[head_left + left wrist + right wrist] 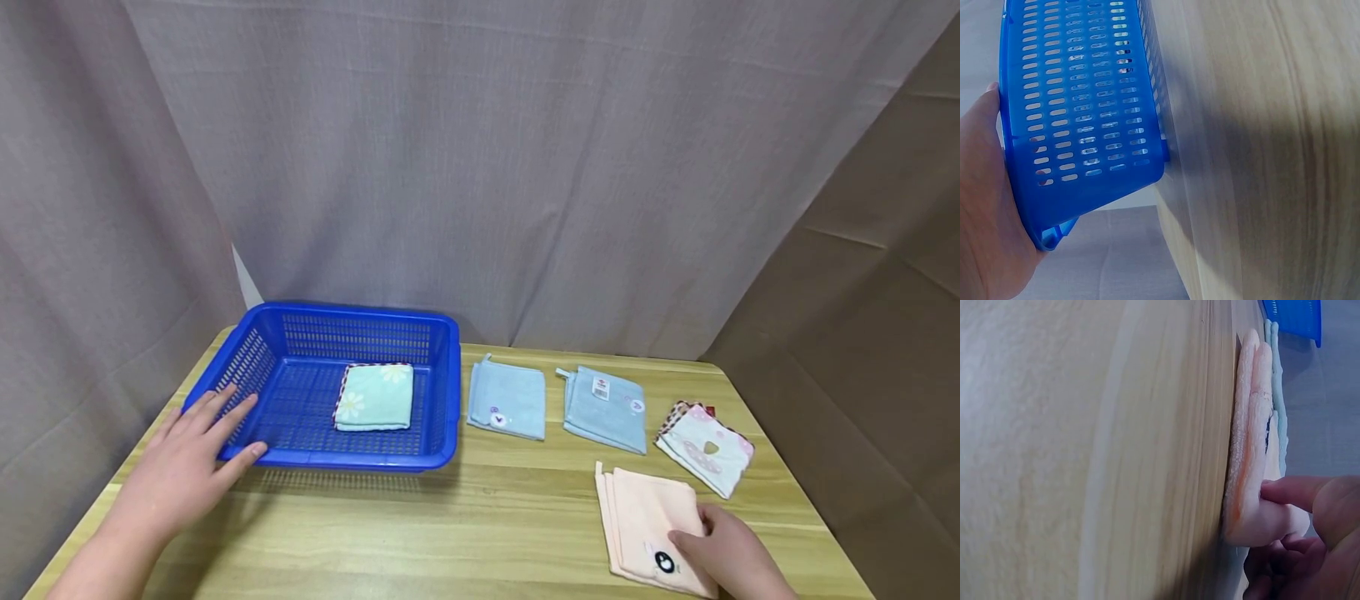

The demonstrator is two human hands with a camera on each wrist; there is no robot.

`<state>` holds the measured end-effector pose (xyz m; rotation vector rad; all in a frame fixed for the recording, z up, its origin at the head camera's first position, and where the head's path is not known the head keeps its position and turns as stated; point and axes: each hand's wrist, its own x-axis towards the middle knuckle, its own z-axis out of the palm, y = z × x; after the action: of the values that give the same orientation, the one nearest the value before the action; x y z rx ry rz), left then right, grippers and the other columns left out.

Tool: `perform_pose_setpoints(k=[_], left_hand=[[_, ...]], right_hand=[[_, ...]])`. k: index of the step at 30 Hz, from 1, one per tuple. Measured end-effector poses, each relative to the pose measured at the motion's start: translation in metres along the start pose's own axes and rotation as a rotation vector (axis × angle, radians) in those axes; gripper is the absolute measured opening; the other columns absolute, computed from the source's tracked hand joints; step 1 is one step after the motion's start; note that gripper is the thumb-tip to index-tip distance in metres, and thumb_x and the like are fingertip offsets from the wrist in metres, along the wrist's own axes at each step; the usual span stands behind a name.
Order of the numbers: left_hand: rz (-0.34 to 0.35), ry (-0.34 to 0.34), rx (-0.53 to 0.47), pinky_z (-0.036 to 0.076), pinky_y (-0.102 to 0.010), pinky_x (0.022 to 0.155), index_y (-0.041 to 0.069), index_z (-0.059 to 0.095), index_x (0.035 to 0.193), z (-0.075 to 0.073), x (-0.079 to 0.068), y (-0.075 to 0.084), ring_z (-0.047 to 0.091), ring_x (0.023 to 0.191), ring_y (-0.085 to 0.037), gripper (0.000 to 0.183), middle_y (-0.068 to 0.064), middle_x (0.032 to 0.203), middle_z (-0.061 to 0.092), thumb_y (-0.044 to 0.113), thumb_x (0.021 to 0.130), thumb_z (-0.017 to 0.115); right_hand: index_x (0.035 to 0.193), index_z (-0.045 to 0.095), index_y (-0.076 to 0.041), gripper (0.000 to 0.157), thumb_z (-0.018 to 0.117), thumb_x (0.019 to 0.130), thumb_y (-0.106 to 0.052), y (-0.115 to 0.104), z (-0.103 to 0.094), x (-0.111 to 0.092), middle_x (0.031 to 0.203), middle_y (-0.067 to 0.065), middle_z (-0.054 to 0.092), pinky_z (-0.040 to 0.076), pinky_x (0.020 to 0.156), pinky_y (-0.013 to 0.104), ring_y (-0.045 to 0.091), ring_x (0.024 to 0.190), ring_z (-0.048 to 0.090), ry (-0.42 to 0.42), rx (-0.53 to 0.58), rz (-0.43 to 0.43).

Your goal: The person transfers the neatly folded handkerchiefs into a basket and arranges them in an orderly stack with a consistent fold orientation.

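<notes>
My left hand (183,462) rests over the front left corner of a blue plastic basket (345,459), fingers spread across its rim. In the left wrist view that hand (991,200) lies along the slotted basket wall (1079,112). A folded mint towel (375,398) with white flowers lies inside the basket. At the front right, my right hand (731,550) pinches the right edge of a folded peach towel (648,521) with a dark round patch. The right wrist view shows the thumb pressed on the peach towel (1252,444), the other fingers curled at its far edge.
Two folded light blue towels, one (510,396) beside the basket and another (606,412) further right, lie on the wooden table (450,542). Behind the peach towel is a white patterned towel (708,450). Grey curtain (480,167) hangs behind; a brown panel (862,333) borders the right side.
</notes>
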<state>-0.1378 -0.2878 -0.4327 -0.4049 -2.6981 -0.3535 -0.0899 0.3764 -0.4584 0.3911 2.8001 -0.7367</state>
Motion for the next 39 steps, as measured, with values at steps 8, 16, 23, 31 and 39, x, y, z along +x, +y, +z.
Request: perform_pose_setpoints(k=[8, 16, 23, 31, 39], left_hand=[[-0.003, -0.002, 0.002, -0.003, -0.052, 0.121, 0.012, 0.046, 0.148, 0.001, 0.0, 0.0, 0.03, 0.141, -0.048, 0.065, -0.025, 0.151, 0.04, 0.048, 0.096, 0.06], [-0.01, -0.009, 0.001, -0.003, -0.052, 0.121, 0.012, 0.046, 0.148, 0.001, -0.001, 0.0, 0.029, 0.141, -0.047, 0.065, -0.025, 0.151, 0.039, 0.048, 0.096, 0.06], [-0.008, 0.0, -0.003, -0.001, -0.055, 0.12, 0.012, 0.047, 0.147, 0.0, -0.001, 0.0, 0.029, 0.141, -0.047, 0.064, -0.024, 0.151, 0.04, 0.048, 0.096, 0.061], [-0.008, 0.003, -0.005, 0.001, -0.057, 0.12, 0.013, 0.046, 0.148, 0.001, 0.0, -0.001, 0.029, 0.141, -0.047, 0.065, -0.024, 0.151, 0.04, 0.048, 0.096, 0.061], [-0.011, -0.003, -0.007, 0.001, -0.058, 0.119, 0.014, 0.045, 0.149, 0.001, 0.0, -0.001, 0.029, 0.142, -0.047, 0.065, -0.024, 0.151, 0.039, 0.048, 0.096, 0.061]], right_hand=[[0.133, 0.044, 0.017, 0.075, 0.073, 0.089, -0.036, -0.002, 0.005, 0.001, 0.118, 0.029, 0.061, 0.049, 0.084, 0.045, 0.029, 0.095, 0.059, -0.001, 0.028, -0.058], [0.138, 0.037, 0.014, 0.074, 0.073, 0.089, -0.028, -0.004, 0.009, 0.002, 0.123, 0.031, 0.058, 0.049, 0.086, 0.045, 0.03, 0.099, 0.059, 0.008, 0.05, -0.062], [0.132, 0.051, 0.009, 0.064, 0.072, 0.09, -0.034, -0.004, 0.009, -0.003, 0.11, 0.017, 0.066, 0.048, 0.074, 0.034, 0.02, 0.086, 0.059, 0.022, 0.036, -0.081], [0.105, 0.066, -0.003, 0.033, 0.068, 0.093, -0.033, -0.005, 0.012, -0.008, 0.079, 0.001, 0.063, 0.044, 0.061, 0.03, 0.015, 0.066, 0.054, 0.039, 0.033, -0.066], [0.115, 0.067, -0.006, 0.045, 0.06, 0.097, -0.046, -0.008, 0.01, -0.011, 0.084, 0.0, 0.066, 0.046, 0.066, 0.03, 0.014, 0.073, 0.057, 0.037, 0.053, -0.054]])
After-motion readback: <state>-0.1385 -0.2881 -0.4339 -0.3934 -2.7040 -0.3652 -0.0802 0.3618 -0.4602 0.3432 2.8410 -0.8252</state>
